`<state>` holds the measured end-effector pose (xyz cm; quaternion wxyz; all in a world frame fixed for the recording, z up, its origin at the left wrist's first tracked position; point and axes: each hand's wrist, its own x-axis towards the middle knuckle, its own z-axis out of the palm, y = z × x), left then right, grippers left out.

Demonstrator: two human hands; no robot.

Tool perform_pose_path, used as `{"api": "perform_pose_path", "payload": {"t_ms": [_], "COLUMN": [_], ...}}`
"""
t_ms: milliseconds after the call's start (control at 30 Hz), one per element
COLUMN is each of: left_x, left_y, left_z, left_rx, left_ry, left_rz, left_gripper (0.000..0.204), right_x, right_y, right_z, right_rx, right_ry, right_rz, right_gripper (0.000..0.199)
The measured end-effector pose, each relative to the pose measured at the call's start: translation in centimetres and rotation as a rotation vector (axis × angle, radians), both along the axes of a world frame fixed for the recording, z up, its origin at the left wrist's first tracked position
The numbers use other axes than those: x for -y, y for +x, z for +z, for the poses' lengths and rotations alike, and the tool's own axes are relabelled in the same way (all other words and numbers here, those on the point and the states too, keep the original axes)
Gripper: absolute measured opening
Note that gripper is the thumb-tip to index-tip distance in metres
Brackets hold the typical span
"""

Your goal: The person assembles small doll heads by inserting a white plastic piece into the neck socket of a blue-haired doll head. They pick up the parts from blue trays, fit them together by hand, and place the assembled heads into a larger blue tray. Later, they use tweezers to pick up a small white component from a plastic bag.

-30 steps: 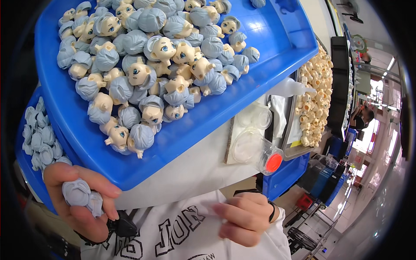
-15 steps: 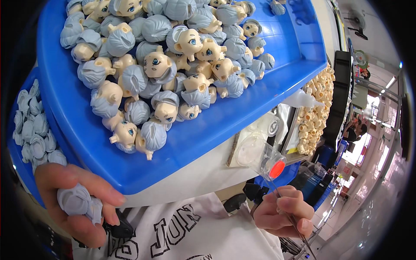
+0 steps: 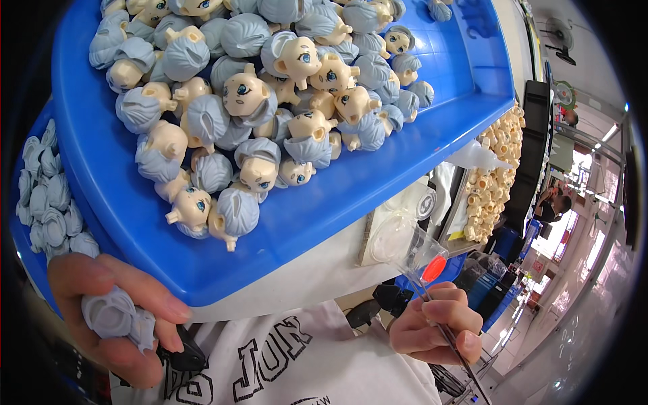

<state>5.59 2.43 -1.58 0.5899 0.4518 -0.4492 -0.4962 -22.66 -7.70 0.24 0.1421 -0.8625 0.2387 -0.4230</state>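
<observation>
My left hand [image 3: 138,289], at the lower left, has its fingers curled round a grey-blue doll hair piece [image 3: 110,316]; a smaller lump of the same colour sits against it. On the lower right my right hand [image 3: 435,327] grips a thin dark stick-like tool [image 3: 467,370]. Its far end reaches the clear plastic cup [image 3: 420,244], which has a red patch; I cannot make out the tip. Beyond my hands, a large blue tray [image 3: 304,223] holds many doll heads [image 3: 244,94] with grey-blue hair and painted eyes.
More hair pieces [image 3: 54,202] fill a blue bin [image 3: 30,270] at far left. Cream-coloured head parts [image 3: 489,196] lie heaped on the right, beside a translucent squeeze bottle [image 3: 472,156]. A white disc-shaped lid [image 3: 425,204] lies near the cup. Another person [image 3: 555,204] is in the background.
The stick and my right hand have shifted slightly left and up, its far end moving further along the cup. My left hand keeps the hair piece, with a small shift left.
</observation>
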Motion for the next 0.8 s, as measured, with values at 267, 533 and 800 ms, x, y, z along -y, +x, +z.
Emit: {"api": "perform_pose_path", "payload": {"t_ms": [267, 533, 800], "left_x": [0.1, 0.3, 0.1], "left_y": [-0.2, -2.3, -2.2], "left_z": [0.0, 0.0, 0.1], "left_rx": [0.045, -0.047, -0.095], "left_ry": [-0.001, -0.007, 0.031], "left_rz": [0.035, 0.272, 0.29], "left_gripper": [0.054, 0.046, 0.05], "right_x": [0.0, 0.2, 0.5], "right_y": [0.1, 0.3, 0.7], "right_z": [-0.1, -0.2, 0.2], "right_rx": [0.07, 0.039, 0.0], "right_ry": [0.012, -0.02, 0.039], "right_rz": [0.001, -0.017, 0.062], "right_gripper": [0.036, 0.036, 0.038]}}
